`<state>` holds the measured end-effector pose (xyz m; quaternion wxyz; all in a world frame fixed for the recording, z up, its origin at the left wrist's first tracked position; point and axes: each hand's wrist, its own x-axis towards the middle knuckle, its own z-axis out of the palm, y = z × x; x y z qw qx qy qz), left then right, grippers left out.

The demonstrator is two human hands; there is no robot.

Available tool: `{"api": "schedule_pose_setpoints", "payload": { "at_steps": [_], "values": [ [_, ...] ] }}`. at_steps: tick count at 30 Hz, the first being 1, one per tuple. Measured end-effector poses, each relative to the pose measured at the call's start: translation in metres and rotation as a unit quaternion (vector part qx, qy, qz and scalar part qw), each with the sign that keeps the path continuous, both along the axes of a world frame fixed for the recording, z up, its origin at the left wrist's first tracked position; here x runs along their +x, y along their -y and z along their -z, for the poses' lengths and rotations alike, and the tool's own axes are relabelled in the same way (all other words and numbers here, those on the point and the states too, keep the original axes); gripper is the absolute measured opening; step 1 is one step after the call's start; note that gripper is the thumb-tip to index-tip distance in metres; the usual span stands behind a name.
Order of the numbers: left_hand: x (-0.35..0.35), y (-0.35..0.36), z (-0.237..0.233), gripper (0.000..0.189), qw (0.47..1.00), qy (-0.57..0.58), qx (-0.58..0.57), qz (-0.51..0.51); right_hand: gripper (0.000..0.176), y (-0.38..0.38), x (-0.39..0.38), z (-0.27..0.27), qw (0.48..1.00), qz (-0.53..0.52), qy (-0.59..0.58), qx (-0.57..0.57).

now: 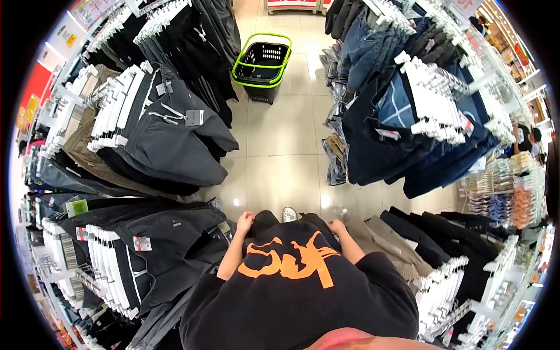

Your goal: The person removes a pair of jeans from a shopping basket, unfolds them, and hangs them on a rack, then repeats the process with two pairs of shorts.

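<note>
My left hand (pixel 245 221) hangs by my left hip with its fingers curled in, and nothing shows in it. At the other hip, my right hand (pixel 336 226) is also curled, small in view, with no held thing visible. Just left of my left hand hang dark trousers (pixel 181 236) on a rack; I cannot see the hand touching them. Beige trousers (pixel 396 242) hang to the right of my right hand, apart from it. Ahead on the floor stands a black shopping basket (pixel 261 93) with a bright green rim and handles.
Grey shorts (pixel 175 131) with a tag hang on the left rack. Dark blue denim (pixel 379 140) hangs on the right rack, with plastic-wrapped packs (pixel 335 160) below its inner edge. Tiled floor (pixel 283 134) runs between the racks. A red display base (pixel 294 4) stands at the far end.
</note>
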<state>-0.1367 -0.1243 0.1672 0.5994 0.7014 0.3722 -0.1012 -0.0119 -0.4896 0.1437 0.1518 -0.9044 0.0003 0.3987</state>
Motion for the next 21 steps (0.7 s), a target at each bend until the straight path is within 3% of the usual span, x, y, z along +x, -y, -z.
{"api": "schedule_pose_setpoints", "payload": {
  "at_steps": [2,4,7,8,10,15,19,21],
  "values": [
    [0.032,0.005,-0.007,0.019,0.999,0.032,-0.002,0.015,0.03,-0.034,0.043,-0.003,0.987,-0.03,0.107,0.114],
    [0.057,0.002,0.0,0.018,0.996,0.036,0.039,0.078,0.029,-0.07,0.085,-0.01,0.957,0.119,0.016,0.264],
    [0.091,-0.022,0.006,0.018,0.994,0.049,-0.036,0.089,0.029,-0.117,0.126,-0.036,0.941,0.13,0.045,0.308],
    [0.1,-0.041,0.046,0.017,0.993,0.036,-0.109,0.019,0.029,-0.125,0.136,-0.032,0.947,0.114,0.046,0.297],
    [0.127,-0.072,0.061,0.017,0.994,0.029,-0.102,-0.006,0.029,-0.133,0.146,-0.013,0.961,0.088,0.041,0.261],
    [0.185,-0.143,0.041,0.018,0.992,-0.009,-0.078,-0.097,0.03,-0.133,0.181,0.011,0.995,-0.001,-0.05,0.086],
    [0.215,-0.194,0.031,0.019,0.995,-0.058,-0.039,-0.066,0.03,-0.156,0.23,-0.008,0.992,0.091,0.033,0.082],
    [0.224,-0.219,0.041,0.019,0.989,-0.145,0.013,0.015,0.031,-0.163,0.255,0.01,0.988,0.103,0.069,0.097]
  ]
}}
